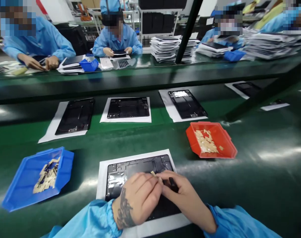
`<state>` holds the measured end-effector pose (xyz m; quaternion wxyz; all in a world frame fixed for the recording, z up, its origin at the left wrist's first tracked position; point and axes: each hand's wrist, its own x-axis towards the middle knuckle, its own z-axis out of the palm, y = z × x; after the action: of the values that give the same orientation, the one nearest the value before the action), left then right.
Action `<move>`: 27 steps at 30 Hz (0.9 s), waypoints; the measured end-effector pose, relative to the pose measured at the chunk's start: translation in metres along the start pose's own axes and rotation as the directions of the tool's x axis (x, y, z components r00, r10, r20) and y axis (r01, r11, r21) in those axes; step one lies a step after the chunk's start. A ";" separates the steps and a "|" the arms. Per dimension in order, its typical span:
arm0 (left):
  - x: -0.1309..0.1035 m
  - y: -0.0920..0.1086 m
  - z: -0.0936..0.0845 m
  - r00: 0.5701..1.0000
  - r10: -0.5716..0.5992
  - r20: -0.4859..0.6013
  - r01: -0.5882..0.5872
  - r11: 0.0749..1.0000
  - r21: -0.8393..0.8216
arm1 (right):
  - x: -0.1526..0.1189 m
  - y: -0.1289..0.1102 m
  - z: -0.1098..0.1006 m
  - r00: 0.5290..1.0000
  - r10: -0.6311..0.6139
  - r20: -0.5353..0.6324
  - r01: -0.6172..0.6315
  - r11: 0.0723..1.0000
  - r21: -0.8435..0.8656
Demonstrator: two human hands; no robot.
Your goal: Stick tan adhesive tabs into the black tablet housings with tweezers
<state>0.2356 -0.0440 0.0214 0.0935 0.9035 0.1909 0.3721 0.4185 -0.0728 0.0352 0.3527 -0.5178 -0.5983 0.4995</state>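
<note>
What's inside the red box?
The red bin holds a loose pile of small pale tan pieces, heaped toward its left side. The rest of its floor is bare red. Anything beneath the pile is covered, and the pieces are too small to identify.

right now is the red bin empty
No, the red bin holds a heap of small tan pieces on its floor.

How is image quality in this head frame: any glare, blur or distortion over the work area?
Head view: wide-angle bending at the edges; overhead-light glare streaks the green table at right; both hands and the dark panel are reasonably sharp; the far workers' faces are pixelated, the background soft.
</note>
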 end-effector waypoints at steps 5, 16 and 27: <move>0.001 0.004 0.005 0.949 -0.314 0.033 0.311 0.913 -0.262 | 0.005 0.001 -0.009 0.999 0.053 0.002 -0.053 0.996 0.065; 0.005 -0.010 0.002 0.450 -0.723 0.525 0.769 0.015 -0.639 | 0.009 0.005 -0.015 0.981 0.186 0.051 -0.189 0.980 0.066; 0.006 0.000 0.011 0.427 -0.719 0.548 0.612 -0.216 -0.760 | 0.007 0.007 -0.012 0.999 -0.035 -0.008 0.035 0.998 -0.055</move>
<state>0.2474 -0.0414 0.0175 0.7620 0.3917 0.3935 0.3333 0.4300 -0.0630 0.0310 0.3496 -0.5191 -0.6192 0.4742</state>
